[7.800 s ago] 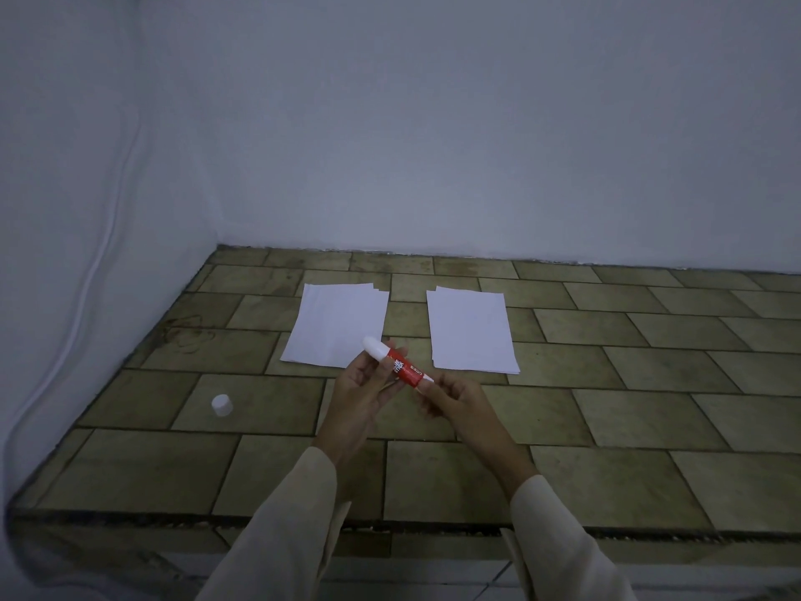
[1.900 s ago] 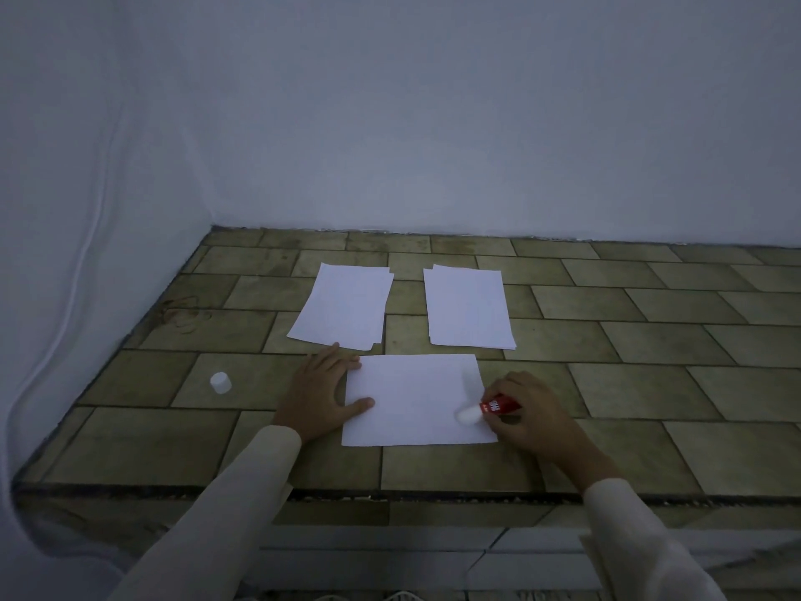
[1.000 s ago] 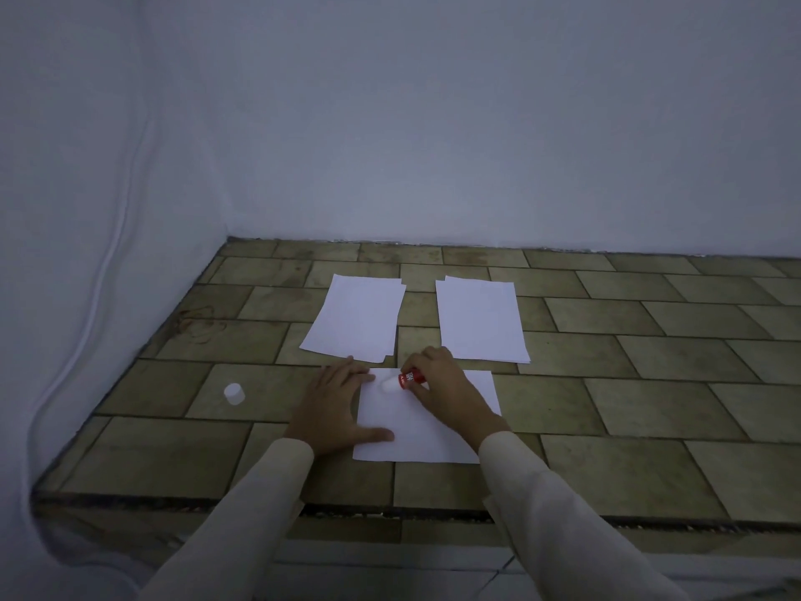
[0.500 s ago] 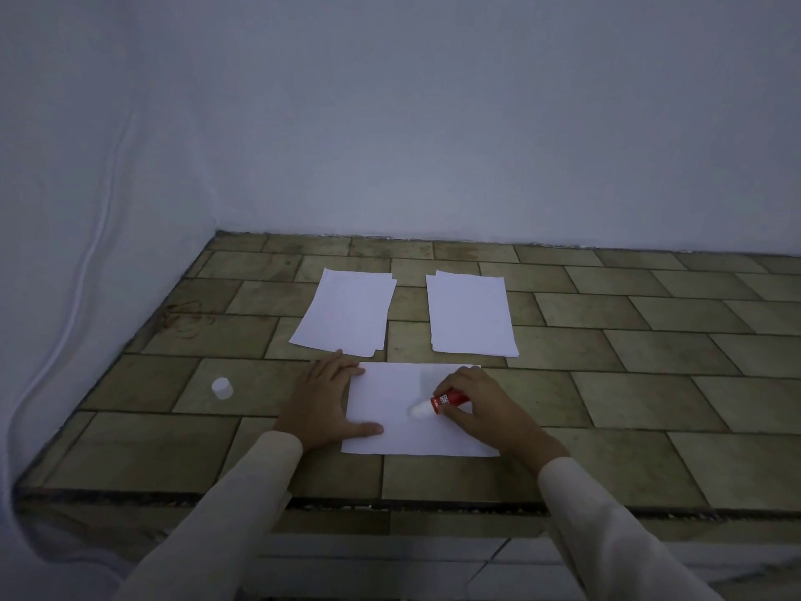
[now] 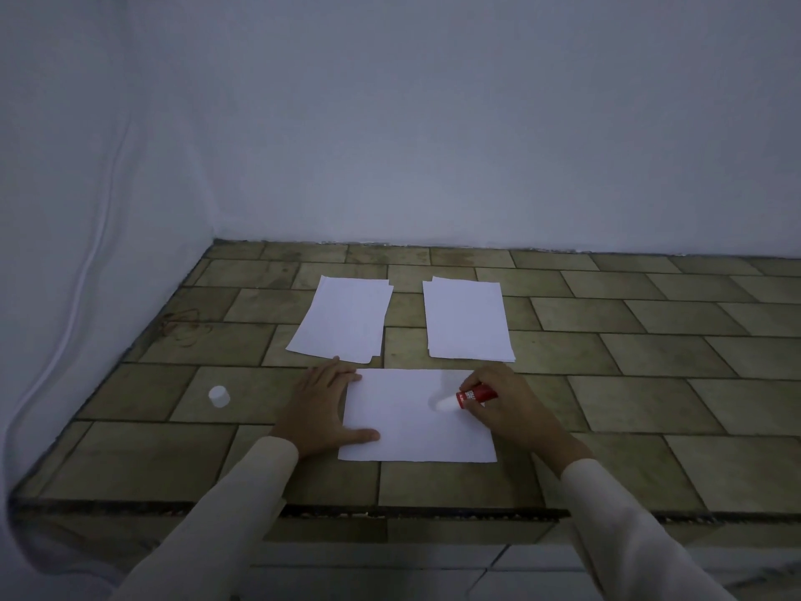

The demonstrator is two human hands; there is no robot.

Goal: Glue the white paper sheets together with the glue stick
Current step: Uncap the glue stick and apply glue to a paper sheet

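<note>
A single white sheet (image 5: 411, 431) lies crosswise on the tiled ledge in front of me. My left hand (image 5: 323, 409) lies flat with fingers spread, pinning the sheet's left edge. My right hand (image 5: 505, 405) grips the red glue stick (image 5: 474, 394), whose white tip rests on the right half of the sheet. Two small stacks of white paper lie further back: the left stack (image 5: 344, 318) and the right stack (image 5: 466, 318).
The glue stick's white cap (image 5: 219, 396) stands on the tiles to the left of my left hand. White walls close the ledge (image 5: 650, 383) at the back and left. A white cable (image 5: 78, 297) runs down the left wall. The ledge's front edge drops off near me.
My right hand has moved the glue stick across the sheet, from its upper left to the middle and now the right half. My left hand has stayed on the sheet's left edge.
</note>
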